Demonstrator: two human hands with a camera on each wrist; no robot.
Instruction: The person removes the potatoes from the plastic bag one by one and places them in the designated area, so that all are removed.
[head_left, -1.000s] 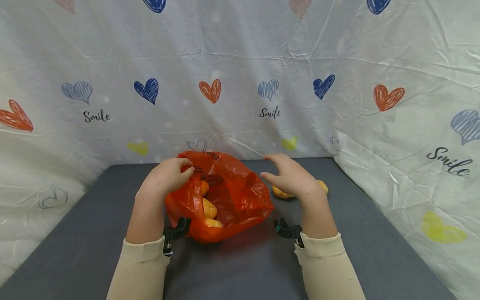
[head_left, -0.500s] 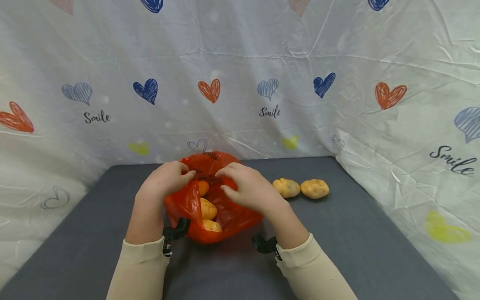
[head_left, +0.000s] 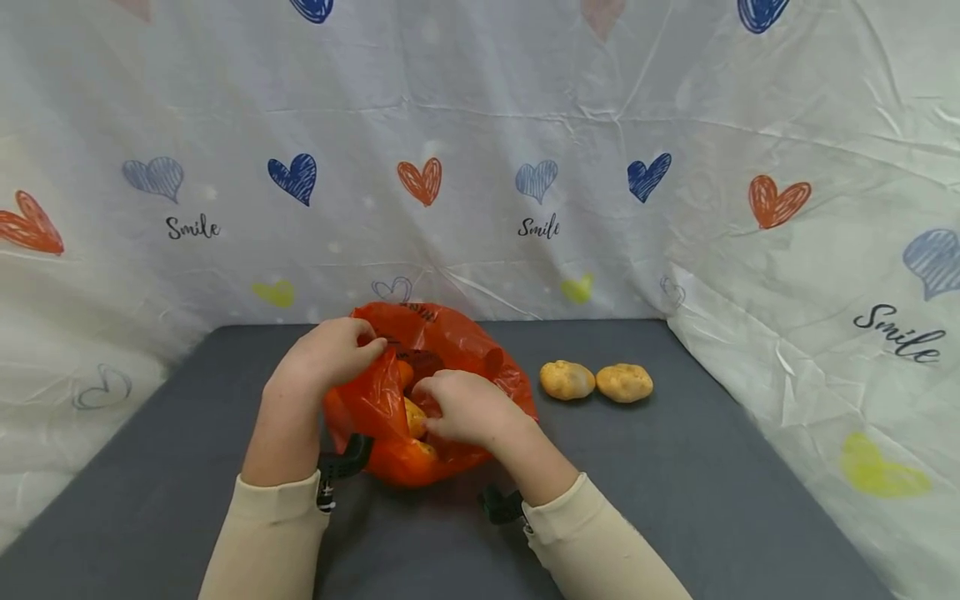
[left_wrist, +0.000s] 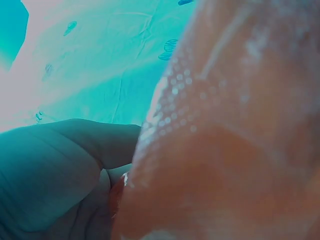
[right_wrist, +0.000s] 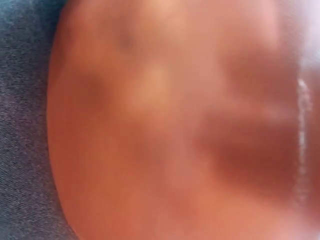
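Note:
A red plastic bag [head_left: 375, 400] stands with its mouth spread on the dark table. My left hand [head_left: 322, 354] grips the left part of its rim, the fingers curled. Crumpled bag film [left_wrist: 215, 160] covers much of the left wrist view, beside the left hand [left_wrist: 50, 170]. Inside the bag lie several potatoes [head_left: 415, 417], partly covered by the film. Over the bag's mouth my right hand [head_left: 468, 408] reaches in, thumb and fingers apart near the middle potato. Blurred red film [right_wrist: 150, 150] fills most of the right wrist view, and no fingers can be made out there.
Two loose potatoes, a left one [head_left: 567, 380] and a right one [head_left: 625, 382], lie close together on the table [head_left: 675, 500] to the right of the bag. Behind the table hangs a white sheet [head_left: 480, 233] printed with hearts; it also runs along both sides.
From the bag's right side, my right hand has moved left and down into its mouth, uncovering the two loose potatoes. My left hand keeps its grip on the rim.

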